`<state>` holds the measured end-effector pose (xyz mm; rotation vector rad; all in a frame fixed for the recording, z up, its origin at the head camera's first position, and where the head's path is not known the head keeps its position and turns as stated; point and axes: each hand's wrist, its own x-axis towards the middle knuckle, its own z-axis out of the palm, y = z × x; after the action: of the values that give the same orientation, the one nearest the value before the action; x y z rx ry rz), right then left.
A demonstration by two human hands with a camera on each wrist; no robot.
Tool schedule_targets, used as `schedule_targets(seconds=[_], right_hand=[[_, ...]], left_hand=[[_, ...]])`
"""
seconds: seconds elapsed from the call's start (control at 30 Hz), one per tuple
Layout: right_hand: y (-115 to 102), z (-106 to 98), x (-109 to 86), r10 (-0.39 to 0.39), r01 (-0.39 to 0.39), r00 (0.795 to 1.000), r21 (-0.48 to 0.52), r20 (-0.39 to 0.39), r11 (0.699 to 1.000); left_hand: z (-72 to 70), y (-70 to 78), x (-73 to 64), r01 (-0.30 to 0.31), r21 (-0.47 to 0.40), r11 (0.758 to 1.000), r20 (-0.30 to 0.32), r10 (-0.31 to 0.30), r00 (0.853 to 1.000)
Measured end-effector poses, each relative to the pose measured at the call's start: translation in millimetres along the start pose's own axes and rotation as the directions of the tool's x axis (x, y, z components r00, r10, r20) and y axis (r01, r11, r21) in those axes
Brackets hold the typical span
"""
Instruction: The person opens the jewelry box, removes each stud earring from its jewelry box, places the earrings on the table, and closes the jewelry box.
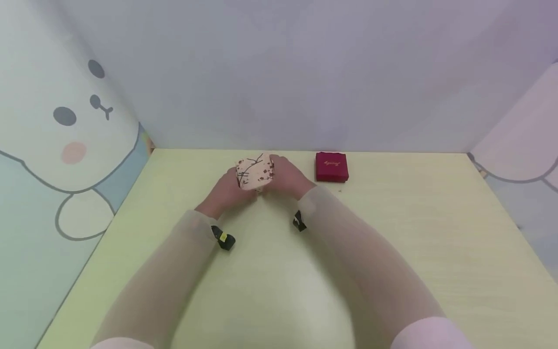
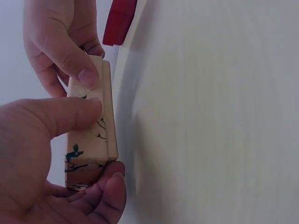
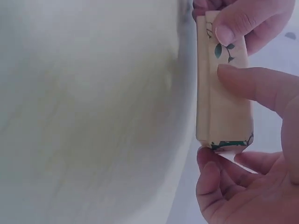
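Note:
A small cream box (image 1: 255, 172) with a printed pattern of dark branches and red blossoms is held between both hands near the far side of the table. My left hand (image 1: 228, 193) grips one end, its thumb pressed on the box's side and fingers curled under the end in the left wrist view. The other end is gripped by my right hand (image 1: 285, 177), thumb likewise on the side and fingertips at the lower corner in the right wrist view. A thin lid seam runs along one edge of the cream box (image 3: 224, 102).
A dark red box (image 1: 332, 167) with gold lettering lies on the pale table (image 1: 414, 218), right of my right hand and near the back edge. A wall covering (image 1: 279, 77) rises behind the table. Black straps with small devices sit at both wrists.

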<state>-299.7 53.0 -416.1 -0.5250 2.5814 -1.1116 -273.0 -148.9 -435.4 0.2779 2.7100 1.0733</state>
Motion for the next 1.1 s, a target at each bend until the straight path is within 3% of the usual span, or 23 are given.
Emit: schedule_targets(seconds=[0.17,0.27,0.5,0.7,0.9,1.1], right_hand=[[1,1,-22.5,-0.012,0.011,0.998,-0.033,-0.056,0.999],[2,0,-38.8,-0.013,0.008,0.996,-0.053,-0.084,0.999],[8,-2,-83.9,0.026,-0.028,0.994,-0.015,-0.102,0.999],[14,-3,-112.2,-0.020,0.028,0.992,0.058,-0.124,0.998],[17,-3,-134.5,0.031,-0.015,0.988,0.105,-0.149,0.994],[18,-8,-144.9,0.070,-0.059,0.988,0.087,-0.134,0.994]], left_hand=[[5.0,9.4,-16.6,-0.021,0.006,1.000,-0.002,0.021,1.000],[10.6,15.4,-28.3,-0.019,-0.035,0.999,-0.006,0.018,1.000],[38.3,26.2,-53.7,-0.003,-0.124,0.992,0.006,0.004,1.000],[57.8,34.4,-72.5,-0.043,-0.244,0.969,-0.014,0.041,0.999],[73.2,37.3,-84.0,-0.061,-0.315,0.947,-0.048,0.049,0.998],[85.2,35.6,-89.3,-0.129,-0.304,0.944,-0.117,0.097,0.988]])
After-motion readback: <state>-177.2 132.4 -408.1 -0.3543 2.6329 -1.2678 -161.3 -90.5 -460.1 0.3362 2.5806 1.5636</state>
